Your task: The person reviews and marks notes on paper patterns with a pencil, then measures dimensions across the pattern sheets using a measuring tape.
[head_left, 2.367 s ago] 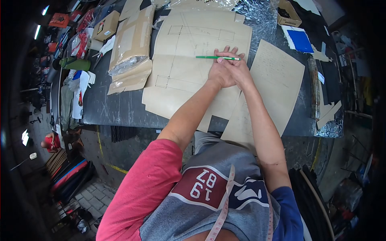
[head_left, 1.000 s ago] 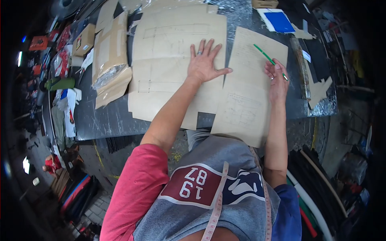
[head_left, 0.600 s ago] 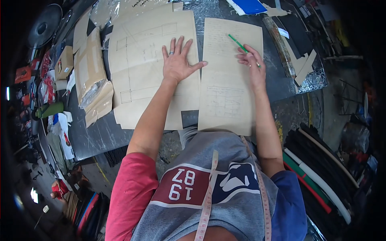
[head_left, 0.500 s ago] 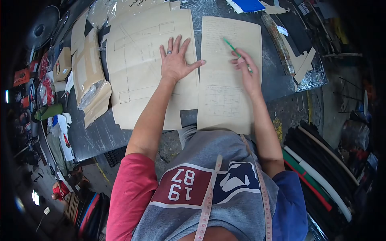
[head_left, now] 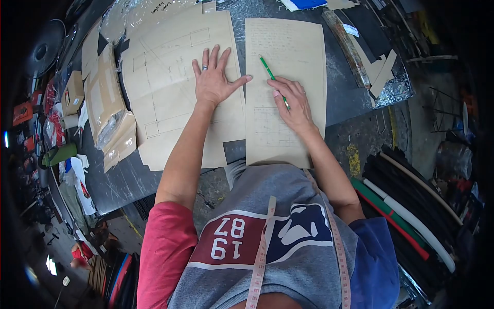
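Observation:
My left hand [head_left: 215, 81] lies flat with fingers spread on a large brown paper sheet [head_left: 180, 110] with pencilled lines and rectangles. A ring is on one finger, and the thumb reaches toward the gap beside the narrower sheet. In my right hand [head_left: 293, 103] a green pencil [head_left: 266, 68] is held, its tip pointing up and left over the narrower brown paper [head_left: 306, 38]. That paper bears handwriting at the top and a ruled drawing lower down, partly covered by my right hand. Whether the pencil tip touches the paper, I cannot tell.
Both sheets lie on a dark, scratched table [head_left: 121, 188]. At left is a wrapped cardboard package [head_left: 105, 92]; a worn bar [head_left: 346, 49] and dark scraps are at right. Fabric rolls [head_left: 406, 206] stand at lower right. A measuring tape [head_left: 261, 252] hangs over my shirt.
My right hand has moved down and toward the left with the pencil and turned more palm-down. My left hand stays on the large sheet; the whole view has shifted slightly.

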The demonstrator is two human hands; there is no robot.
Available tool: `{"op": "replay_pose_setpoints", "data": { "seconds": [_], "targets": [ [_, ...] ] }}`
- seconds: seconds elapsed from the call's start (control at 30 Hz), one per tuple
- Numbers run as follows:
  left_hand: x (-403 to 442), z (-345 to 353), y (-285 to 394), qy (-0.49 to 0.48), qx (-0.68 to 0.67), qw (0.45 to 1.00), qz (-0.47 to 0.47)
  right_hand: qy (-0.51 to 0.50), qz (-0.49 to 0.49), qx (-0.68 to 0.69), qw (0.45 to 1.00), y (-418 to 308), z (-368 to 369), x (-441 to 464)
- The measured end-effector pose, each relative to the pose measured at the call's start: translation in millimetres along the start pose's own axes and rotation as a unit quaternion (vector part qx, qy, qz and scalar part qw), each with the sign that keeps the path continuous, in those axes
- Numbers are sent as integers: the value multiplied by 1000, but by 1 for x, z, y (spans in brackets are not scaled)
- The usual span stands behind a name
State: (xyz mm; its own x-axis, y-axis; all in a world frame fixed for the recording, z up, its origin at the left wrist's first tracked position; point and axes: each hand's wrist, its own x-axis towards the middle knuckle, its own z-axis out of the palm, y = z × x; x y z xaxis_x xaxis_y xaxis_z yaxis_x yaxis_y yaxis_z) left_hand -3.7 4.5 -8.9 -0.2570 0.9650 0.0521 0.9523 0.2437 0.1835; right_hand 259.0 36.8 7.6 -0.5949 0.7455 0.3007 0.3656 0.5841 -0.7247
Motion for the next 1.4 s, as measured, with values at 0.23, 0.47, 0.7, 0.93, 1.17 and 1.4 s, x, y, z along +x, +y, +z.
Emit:
{"op": "replay_pose_setpoints", "data": {
  "seconds": [0.23, 0.47, 0.7, 0.93, 1.17, 1.4],
  "targets": [
    [0, -1, 1, -1, 11, 1000, -2, 12, -11, -22, 1000, 3, 4, 0],
    [0, -2, 2, -3, 20, 1000, -4, 16, -10, -23, 1000, 5, 5, 0],
    [-2, -4, 3, 1, 29, 1000, 0, -5, 0, -25, 1000, 0, 1, -1],
    [0, -3, 2, -9, 29, 1000, -5, -5, 2, -35, 999, 1, 3, -1],
    [-1, -3, 2, -8, 28, 1000, -4, -1, 4, -38, 999, -1, 3, 0],
    [0, -2, 2, -5, 27, 1000, -2, -2, 9, -36, 999, -2, 2, 0]
  ]
}}
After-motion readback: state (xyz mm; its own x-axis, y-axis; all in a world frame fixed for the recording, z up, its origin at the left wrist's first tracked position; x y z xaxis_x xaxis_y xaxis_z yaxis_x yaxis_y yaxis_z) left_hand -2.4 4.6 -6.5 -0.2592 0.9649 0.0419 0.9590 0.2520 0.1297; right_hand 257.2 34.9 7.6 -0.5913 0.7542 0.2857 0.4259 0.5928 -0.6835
